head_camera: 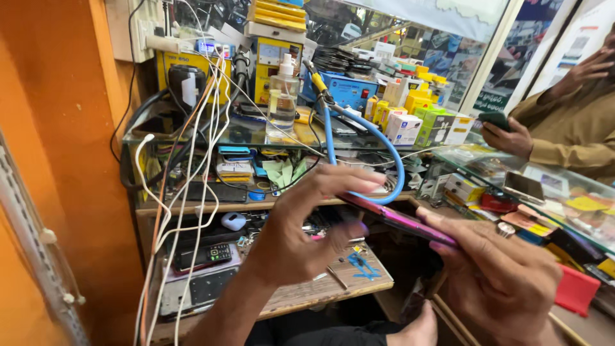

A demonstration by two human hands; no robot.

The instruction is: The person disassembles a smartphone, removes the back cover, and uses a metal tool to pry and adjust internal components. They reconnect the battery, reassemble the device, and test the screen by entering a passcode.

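Pink-edged phone (402,221) held edge-on above wooden bench (301,295), centre of scene; both hands on it, casing appears intact, so opening work judged barely begun; left hand (301,237) fingers pinch near-left end; right hand (496,279) fingers closed along right edge from beneath; blue cable (391,154) loops just behind; spray bottle (282,96) on far shelf.

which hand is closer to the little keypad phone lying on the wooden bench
Left. The left hand hovers just right of the keypad phone, gripping one end of the pink-edged phone. The right hand holds its other end, far off to the right, clear of the wooden bench.
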